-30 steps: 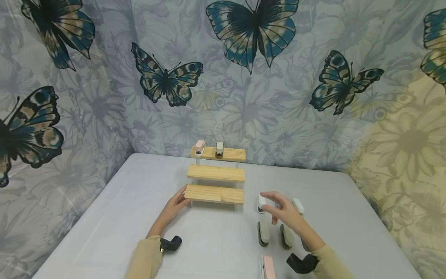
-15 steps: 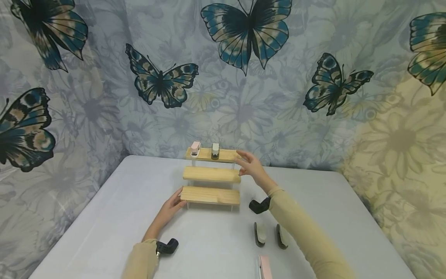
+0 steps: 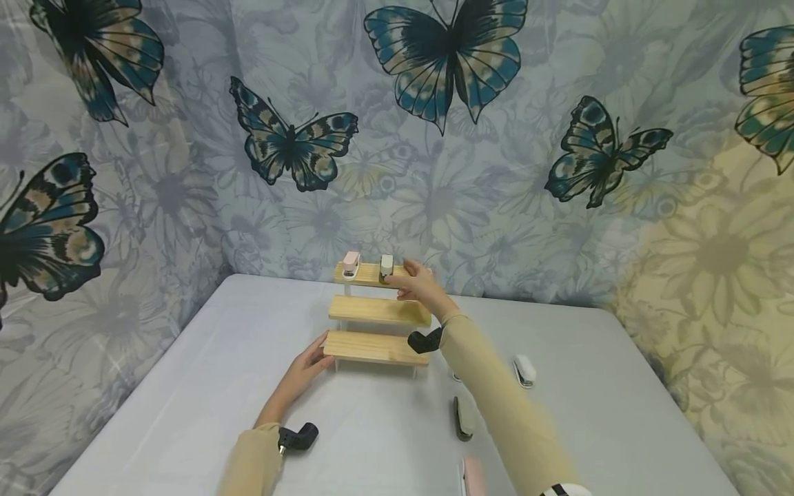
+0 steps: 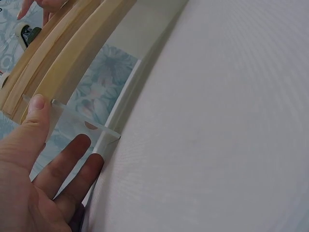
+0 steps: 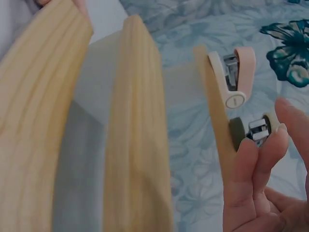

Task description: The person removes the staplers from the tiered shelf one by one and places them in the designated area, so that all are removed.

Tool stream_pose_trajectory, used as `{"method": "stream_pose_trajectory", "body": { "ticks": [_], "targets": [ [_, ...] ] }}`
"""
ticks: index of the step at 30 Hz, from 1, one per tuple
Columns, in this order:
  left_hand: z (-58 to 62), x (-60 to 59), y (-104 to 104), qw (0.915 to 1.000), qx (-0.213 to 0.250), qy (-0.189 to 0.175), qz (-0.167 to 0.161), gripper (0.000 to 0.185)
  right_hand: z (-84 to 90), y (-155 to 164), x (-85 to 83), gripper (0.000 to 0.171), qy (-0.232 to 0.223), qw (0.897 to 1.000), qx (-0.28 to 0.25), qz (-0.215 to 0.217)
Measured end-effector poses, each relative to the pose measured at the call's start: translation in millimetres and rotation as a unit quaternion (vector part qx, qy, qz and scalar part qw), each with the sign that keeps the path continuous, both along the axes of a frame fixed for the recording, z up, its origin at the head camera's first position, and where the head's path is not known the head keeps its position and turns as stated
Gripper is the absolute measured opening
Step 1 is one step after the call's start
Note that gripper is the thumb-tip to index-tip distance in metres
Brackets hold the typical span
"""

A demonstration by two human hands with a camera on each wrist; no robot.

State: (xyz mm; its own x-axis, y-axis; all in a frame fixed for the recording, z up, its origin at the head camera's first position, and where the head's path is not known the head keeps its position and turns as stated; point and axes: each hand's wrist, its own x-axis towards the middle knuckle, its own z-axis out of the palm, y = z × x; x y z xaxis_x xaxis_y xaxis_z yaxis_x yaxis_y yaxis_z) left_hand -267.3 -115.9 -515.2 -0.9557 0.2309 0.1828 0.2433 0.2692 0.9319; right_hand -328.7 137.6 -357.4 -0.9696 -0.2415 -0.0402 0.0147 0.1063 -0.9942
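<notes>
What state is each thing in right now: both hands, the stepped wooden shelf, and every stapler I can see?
Left hand: open, fingers resting against the bottom step's left end.
Right hand: open, at the top step beside the green stapler, holding nothing visible.
Wooden shelf: upright on the table.
Pink stapler: on the top step.
Green stapler: on the top step.
White stapler: lying on the table.
Olive stapler: lying on the table.

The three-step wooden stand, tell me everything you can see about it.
The stand has three pale wooden shelves rising like steps on clear supports, standing upright at the table's far side. Its top shelf carries a pink stapler and a green stapler. The left hand touches its bottom-left corner; the right hand reaches over the top shelf.
</notes>
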Motion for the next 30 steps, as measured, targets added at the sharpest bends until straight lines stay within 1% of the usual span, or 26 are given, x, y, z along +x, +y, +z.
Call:
{"method": "stream_pose_trajectory", "body": {
  "ticks": [4, 8, 10, 15, 18, 22, 26, 30],
  "targets": [
    [-0.5, -0.4, -0.7, 1.0000, -0.003, 0.000, 0.002, 0.060, 1.9, -8.3, -6.5, 0.077, 0.001, 1.000, -0.016, 0.018],
    [-2.6, -1.7, 0.1, 1.0000, 0.000, -0.003, -0.007, 0.060, 4.3, -12.9, -4.1, 0.075, 0.005, 0.999, -0.025, 0.020],
    [-4.3, -2.7, 0.1, 0.9999, 0.003, -0.001, -0.012, 0.060, 2.8, -13.7, -3.9, 0.072, 0.009, 0.999, -0.034, 0.017],
    [-6.1, -3.5, -1.6, 0.9997, -0.002, 0.020, -0.016, 0.058, -1.5, -16.4, -4.1, 0.061, 0.044, 0.997, -0.066, 0.022],
    [-5.6, -3.6, -1.4, 0.9994, -0.003, 0.028, -0.019, 0.057, -2.9, -16.4, -2.9, 0.054, 0.062, 0.995, -0.075, 0.025],
    [-4.9, -3.3, -1.8, 0.9997, -0.002, 0.024, -0.011, 0.058, -7.0, -17.5, -5.5, 0.047, 0.075, 0.994, -0.079, 0.030],
    [-4.5, -3.8, -2.1, 0.9996, -0.003, 0.026, -0.008, 0.059, -11.5, -18.7, -10.3, 0.046, 0.078, 0.993, -0.084, 0.025],
    [-4.7, -4.6, -1.8, 0.9998, -0.004, 0.020, -0.008, 0.059, -14.8, -18.4, -9.9, 0.046, 0.065, 0.994, -0.093, 0.006]
  ]
}}
